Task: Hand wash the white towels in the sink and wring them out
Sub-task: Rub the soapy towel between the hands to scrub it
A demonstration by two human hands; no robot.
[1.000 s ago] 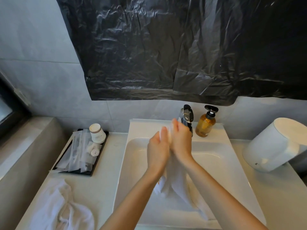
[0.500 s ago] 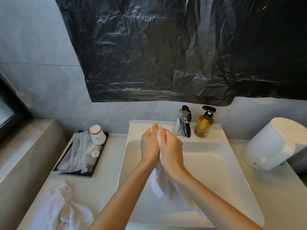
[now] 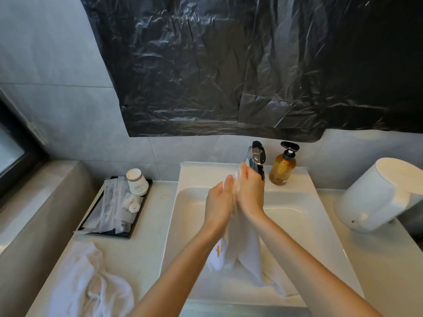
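Note:
A wet white towel (image 3: 242, 248) with an orange mark hangs into the white sink (image 3: 320, 225), its lower end lying in the basin. My left hand (image 3: 219, 202) and my right hand (image 3: 250, 193) press it between their palms, fingers fairly straight and pointing away from me, just in front of the chrome faucet (image 3: 257, 156). A little of the towel's top edge shows between the fingertips. My thumbs are hidden. A second white towel (image 3: 87, 282) lies crumpled on the counter at the left.
An amber soap pump bottle (image 3: 282, 168) stands right of the faucet. A black tray (image 3: 128, 234) with paper cups (image 3: 136, 181) and wrapped toiletries sits left of the sink. A large white cylinder (image 3: 377, 195) lies on the right counter. Black plastic sheeting covers the wall above.
My hands slid back and forth against each other with the towel between them: toward me and left half a second ago, now back up toward the faucet. The towel's hanging end swung slightly.

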